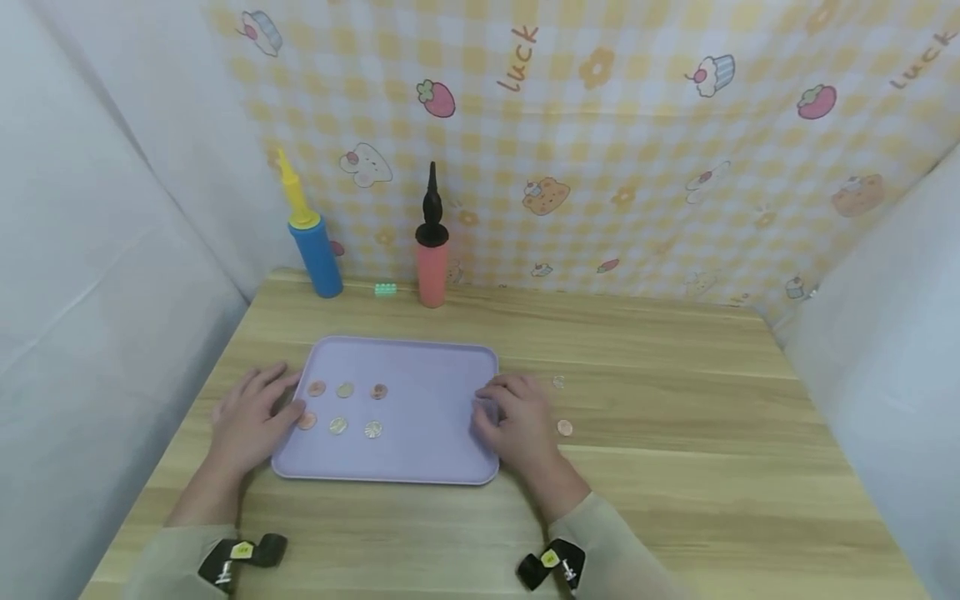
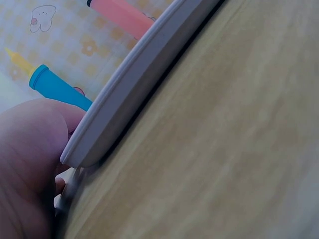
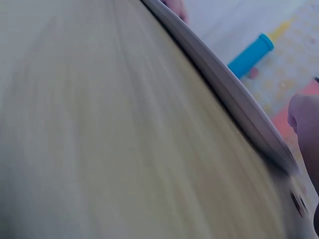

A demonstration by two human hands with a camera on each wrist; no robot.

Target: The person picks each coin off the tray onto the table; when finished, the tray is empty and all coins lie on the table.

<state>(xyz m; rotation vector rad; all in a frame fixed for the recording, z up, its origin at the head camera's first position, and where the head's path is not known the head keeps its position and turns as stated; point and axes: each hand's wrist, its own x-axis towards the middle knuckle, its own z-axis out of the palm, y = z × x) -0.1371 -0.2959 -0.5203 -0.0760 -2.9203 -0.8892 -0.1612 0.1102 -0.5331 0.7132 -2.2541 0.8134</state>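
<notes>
A lilac tray [image 1: 431,454] lies on the wooden table with several copper and silver coins in two rows on its left half. At the tray's left edge is my left hand [image 1: 251,412]; its thumb lies over the rim beside a copper coin [image 1: 307,421], with the other fingers outside. My right hand [image 1: 521,421] bends over the right rim, its fingertips above the tray. Whether it pinches anything cannot be made out. Seen from the left wrist, the hand [image 2: 37,149] touches the tray's corner. The right wrist view shows only part of the hand [image 3: 306,129] beside the rim.
Two coins lie right of the tray, one silver [image 1: 558,382] and one copper [image 1: 565,427]. Behind it stand a blue and yellow pump [image 1: 318,254] and a pink and black pump [image 1: 432,271], with a small green block [image 1: 386,289] between them. A checked cloth hangs behind.
</notes>
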